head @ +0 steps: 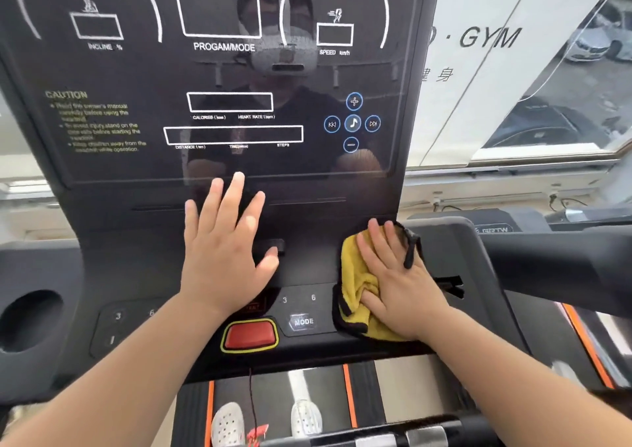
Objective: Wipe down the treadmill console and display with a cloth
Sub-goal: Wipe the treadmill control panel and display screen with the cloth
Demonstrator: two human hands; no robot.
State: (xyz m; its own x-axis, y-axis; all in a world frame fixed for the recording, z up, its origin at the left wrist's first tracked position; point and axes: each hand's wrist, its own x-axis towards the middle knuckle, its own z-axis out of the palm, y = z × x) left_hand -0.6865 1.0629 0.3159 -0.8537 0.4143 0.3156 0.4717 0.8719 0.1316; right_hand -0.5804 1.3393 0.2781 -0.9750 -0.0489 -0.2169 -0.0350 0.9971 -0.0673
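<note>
A black treadmill console fills the view, with a glossy dark display above it showing white outlines and labels. My right hand lies flat on a yellow cloth with black edging, pressing it against the console's lower right, just right of the number keys. My left hand rests palm down with fingers spread on the console's middle, below the display and above the red stop button. It holds nothing.
A MODE key sits between the hands. A round cup holder is at the left, a black handrail at the right. The belt and two white shoes show below. A window with GYM lettering stands behind.
</note>
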